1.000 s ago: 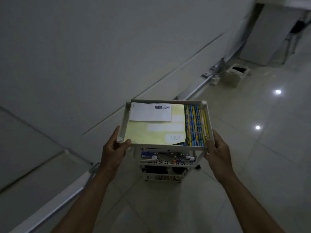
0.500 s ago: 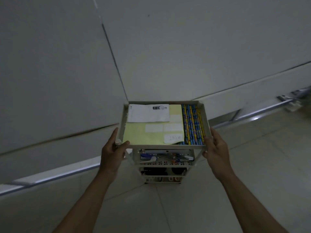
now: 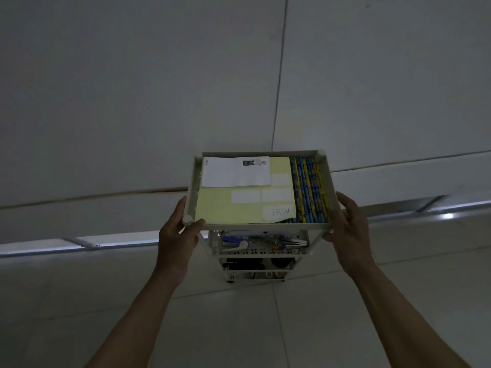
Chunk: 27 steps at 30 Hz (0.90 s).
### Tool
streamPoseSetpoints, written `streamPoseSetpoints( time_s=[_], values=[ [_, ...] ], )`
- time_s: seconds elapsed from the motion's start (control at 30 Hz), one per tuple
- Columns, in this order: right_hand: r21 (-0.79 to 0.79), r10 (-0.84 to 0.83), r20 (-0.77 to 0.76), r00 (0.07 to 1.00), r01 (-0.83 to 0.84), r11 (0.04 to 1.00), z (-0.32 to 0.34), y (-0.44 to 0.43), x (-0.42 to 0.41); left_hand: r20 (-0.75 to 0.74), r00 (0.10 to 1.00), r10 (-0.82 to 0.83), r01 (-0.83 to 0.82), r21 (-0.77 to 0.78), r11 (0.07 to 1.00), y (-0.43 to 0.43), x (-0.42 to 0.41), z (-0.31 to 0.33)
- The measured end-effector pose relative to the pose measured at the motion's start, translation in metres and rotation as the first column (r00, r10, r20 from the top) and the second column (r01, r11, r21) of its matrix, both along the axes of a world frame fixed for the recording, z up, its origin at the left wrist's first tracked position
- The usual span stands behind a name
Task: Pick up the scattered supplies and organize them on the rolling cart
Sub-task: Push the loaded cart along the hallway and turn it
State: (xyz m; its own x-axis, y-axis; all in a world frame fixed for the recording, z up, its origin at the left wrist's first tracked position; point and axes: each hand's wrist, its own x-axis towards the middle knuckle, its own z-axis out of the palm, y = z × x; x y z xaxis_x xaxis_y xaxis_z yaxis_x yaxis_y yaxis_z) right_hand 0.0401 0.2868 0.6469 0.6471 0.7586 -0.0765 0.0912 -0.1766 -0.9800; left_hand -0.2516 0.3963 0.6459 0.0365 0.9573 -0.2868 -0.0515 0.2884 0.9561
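A white rolling cart [image 3: 333,191] with three tiers stands on the floor in front of me. My left hand [image 3: 178,232] grips its near left corner. My right hand [image 3: 348,224] grips its near right corner. The top tray holds a yellow label sheet [image 3: 231,208] with a white paper [image 3: 233,172] lying on it. A row of blue and yellow pencils [image 3: 308,191] fills the tray's right side. The middle tier [image 3: 261,241] holds pens and small tools. Dark items sit on the bottom tier [image 3: 255,264].
A grey panelled wall [image 3: 159,88] rises just beyond the cart. A metal rail [image 3: 106,244] runs along its base. Pale tiled floor [image 3: 252,328] lies between me and the cart.
The view has swung left along the wall while both hands kept hold of the cart. The bin and furniture seen at the right earlier are out of view.
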Motion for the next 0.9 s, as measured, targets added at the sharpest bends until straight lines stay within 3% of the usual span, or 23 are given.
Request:
streamPoseSetpoints(
  time_s=[0.57, 0.9],
  values=[
    [0.038, 0.071, -0.02, 0.997, -0.07, 0.997, 0.007, 0.068, -0.033, -0.018, 0.999, 0.041, -0.041, 0.008, 0.999, 0.054, -0.038, -0.001],
    [-0.085, 0.122, 0.052, 0.991, -0.117, 0.989, 0.001, 0.062, -0.031, -0.049, 0.999, -0.022, 0.024, 0.029, 0.999, 0.051, -0.042, 0.0]
  ],
)
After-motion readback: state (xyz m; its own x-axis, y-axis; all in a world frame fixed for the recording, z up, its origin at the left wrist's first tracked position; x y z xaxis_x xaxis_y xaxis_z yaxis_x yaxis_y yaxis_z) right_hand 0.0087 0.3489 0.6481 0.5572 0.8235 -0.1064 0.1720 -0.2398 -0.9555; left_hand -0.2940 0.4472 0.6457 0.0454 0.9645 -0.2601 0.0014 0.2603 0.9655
